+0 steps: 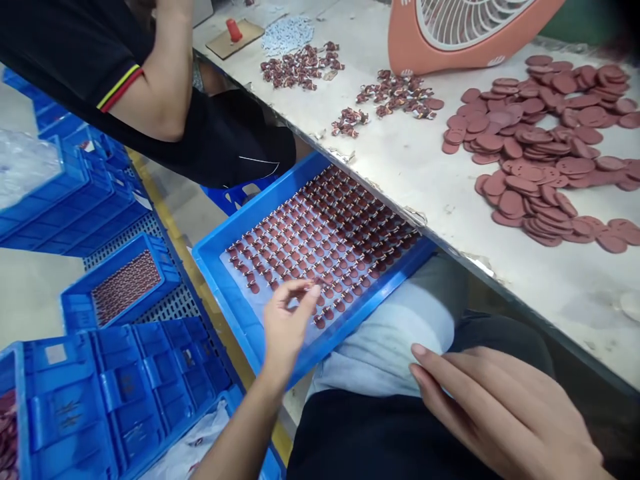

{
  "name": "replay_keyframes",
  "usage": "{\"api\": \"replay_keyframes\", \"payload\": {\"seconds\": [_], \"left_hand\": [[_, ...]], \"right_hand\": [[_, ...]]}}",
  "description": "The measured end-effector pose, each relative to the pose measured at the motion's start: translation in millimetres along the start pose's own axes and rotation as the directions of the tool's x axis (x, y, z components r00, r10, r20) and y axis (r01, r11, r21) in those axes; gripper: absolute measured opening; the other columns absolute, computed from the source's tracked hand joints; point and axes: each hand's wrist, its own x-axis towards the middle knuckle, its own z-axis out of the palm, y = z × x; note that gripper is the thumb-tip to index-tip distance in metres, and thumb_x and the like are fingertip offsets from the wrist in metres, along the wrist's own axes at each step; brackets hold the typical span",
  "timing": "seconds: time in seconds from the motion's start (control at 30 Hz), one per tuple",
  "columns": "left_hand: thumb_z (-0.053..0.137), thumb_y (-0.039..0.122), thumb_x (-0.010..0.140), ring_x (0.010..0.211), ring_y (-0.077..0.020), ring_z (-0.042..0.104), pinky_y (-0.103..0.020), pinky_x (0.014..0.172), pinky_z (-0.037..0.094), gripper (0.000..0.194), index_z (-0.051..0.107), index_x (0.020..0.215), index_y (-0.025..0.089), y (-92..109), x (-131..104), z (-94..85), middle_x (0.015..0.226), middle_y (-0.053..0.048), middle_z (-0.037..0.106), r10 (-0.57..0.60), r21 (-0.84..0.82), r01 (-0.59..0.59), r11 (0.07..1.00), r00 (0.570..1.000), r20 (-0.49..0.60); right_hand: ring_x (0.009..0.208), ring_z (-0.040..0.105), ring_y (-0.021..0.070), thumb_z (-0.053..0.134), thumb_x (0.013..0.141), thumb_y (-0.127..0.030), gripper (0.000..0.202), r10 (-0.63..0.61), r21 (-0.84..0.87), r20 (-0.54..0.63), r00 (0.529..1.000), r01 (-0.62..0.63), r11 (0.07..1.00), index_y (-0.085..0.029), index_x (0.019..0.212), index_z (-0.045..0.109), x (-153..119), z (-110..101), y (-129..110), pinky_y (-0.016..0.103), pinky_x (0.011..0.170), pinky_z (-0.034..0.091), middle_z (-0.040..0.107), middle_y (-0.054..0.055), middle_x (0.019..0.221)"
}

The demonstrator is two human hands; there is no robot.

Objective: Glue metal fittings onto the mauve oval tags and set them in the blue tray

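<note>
My left hand reaches over a blue tray, thumb and fingertips pinched round a small reddish-brown piece that they partly hide. Inside the tray, rows of small brown pieces with pale, ribbon-like tops lie on a white sheet. My right hand hovers above my lap at the lower right, fingers stretched out and nothing visible in them. The tray sits by my thigh, partly under the table edge.
On the white table lie many brown oval discs, small piles of bow-like pieces and an orange fan. Another person's arm is at upper left. Stacked blue crates stand on the left.
</note>
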Motion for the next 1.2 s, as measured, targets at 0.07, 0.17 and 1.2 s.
{"api": "replay_keyframes", "payload": {"seconds": [0.07,0.17,1.2], "left_hand": [[0.064,0.046,0.084,0.098,-0.0242,0.066,-0.032,0.073,0.053,0.029,0.069,0.098,0.021,-26,17,-34.4,0.103,-0.009,0.072,0.043,0.203,-0.026,0.979,0.996,-0.082],[0.063,0.040,0.083,0.113,-0.0331,0.060,-0.045,0.095,0.046,0.025,0.074,0.094,0.020,-57,39,-79.5,0.106,-0.013,0.074,0.099,0.511,-0.063,0.858,0.994,-0.043],[0.051,0.028,0.092,0.103,-0.0331,0.067,-0.073,0.110,0.015,0.025,0.075,0.091,0.022,-94,85,-87.1,0.100,-0.011,0.077,-0.019,0.959,-0.237,0.153,0.970,0.243]], "right_hand": [[0.061,0.061,0.0123,0.070,0.088,-0.005,0.016,0.021,0.011,0.014,1.000,-0.021,1.000,-0.007,0.103,0.066,-11,-2,4,0.030,0.065,0.047,0.071,0.004,0.074],[0.063,0.061,0.0121,0.073,0.086,-0.004,0.020,0.048,-0.001,0.026,0.998,-0.048,0.999,-0.007,0.105,0.066,-26,2,11,0.030,0.068,0.047,0.071,0.004,0.076],[0.061,0.061,0.0116,0.073,0.087,-0.008,0.018,0.085,-0.033,0.068,0.994,-0.083,0.996,-0.011,0.104,0.068,-51,13,17,0.030,0.069,0.046,0.070,0.001,0.077]]}}
